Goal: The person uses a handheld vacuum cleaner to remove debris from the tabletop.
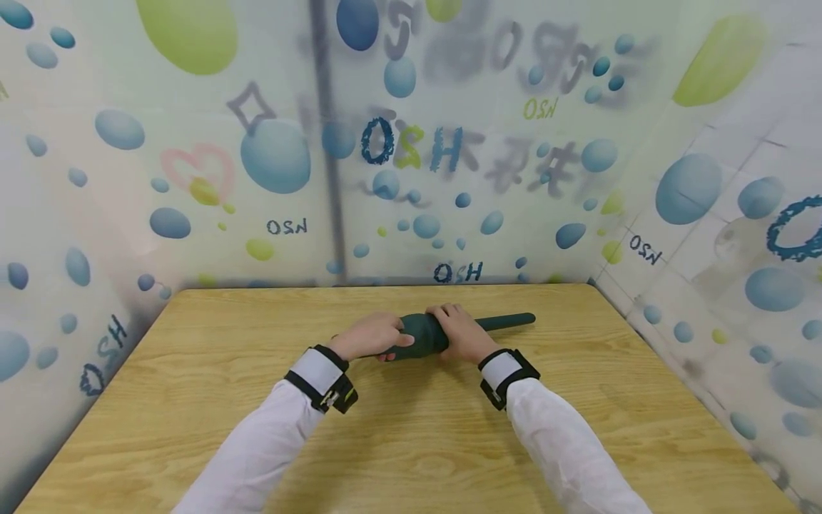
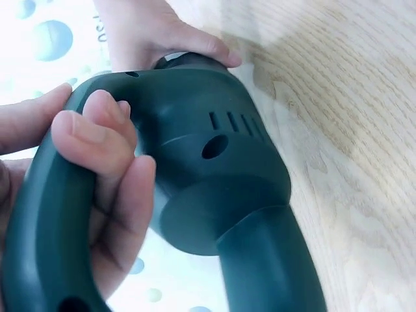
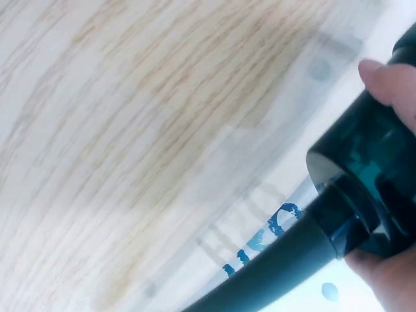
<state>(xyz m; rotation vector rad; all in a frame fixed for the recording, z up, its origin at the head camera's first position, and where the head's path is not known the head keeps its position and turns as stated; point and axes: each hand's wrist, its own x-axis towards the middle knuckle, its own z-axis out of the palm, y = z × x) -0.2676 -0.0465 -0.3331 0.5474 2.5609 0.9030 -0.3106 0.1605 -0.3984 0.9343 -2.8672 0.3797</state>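
Note:
A dark green handheld vacuum cleaner [image 1: 420,337] lies crosswise over the table, in both of the person's hands. The left hand [image 1: 371,337] grips its looped handle [image 2: 52,214], with fingers curled through the opening. Vent slots and a round hole mark the body [image 2: 195,123] beside that grip. Around the front cylinder [image 3: 370,153], which looks glossy and partly see-through, the right hand [image 1: 464,334] holds with thumb and fingers on opposite sides. A long narrow nozzle [image 1: 510,321] points right from the cylinder. The palms hide parts of the handle and cylinder.
The wooden table [image 1: 437,457] stretches under both forearms. A patterned back wall [image 1: 411,243] with blue and green dots stands just behind its far edge, and similar walls rise at left and right. Each wrist wears a strap with a small camera.

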